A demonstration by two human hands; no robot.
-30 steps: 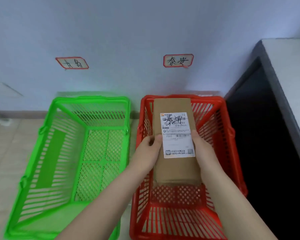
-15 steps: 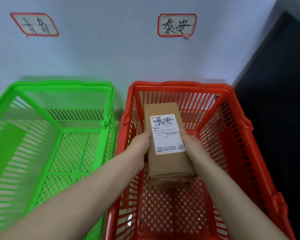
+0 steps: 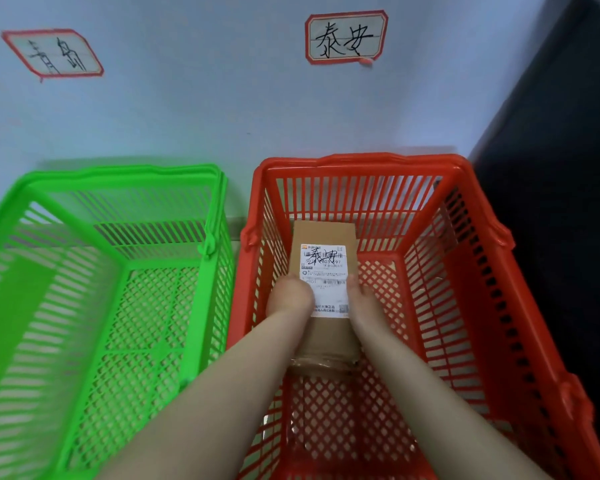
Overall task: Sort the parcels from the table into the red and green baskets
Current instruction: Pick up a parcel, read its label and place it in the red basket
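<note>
Here, parcel [image 3: 323, 237] held low inside the red basket [image 3: 361, 160], between both hands
The left hand [image 3: 289, 297] and right hand [image 3: 364, 303] grip its long sides, one each, equally near; the long axis runs straight ahead of the fingers toward the basket's far wall; contact with the mesh floor cannot be told

Two wall signs, one shipping label — handwriting legible.
On the far wall [image 3: 187, 116], the left sign [image 3: 52, 53] reads 青岛 and the right sign [image 3: 346, 37] reads 泰安; the parcel [image 3: 323, 232] carries a white label [image 3: 324, 271] with 泰安 scrawled over a barcode — fine print blurred.
</note>
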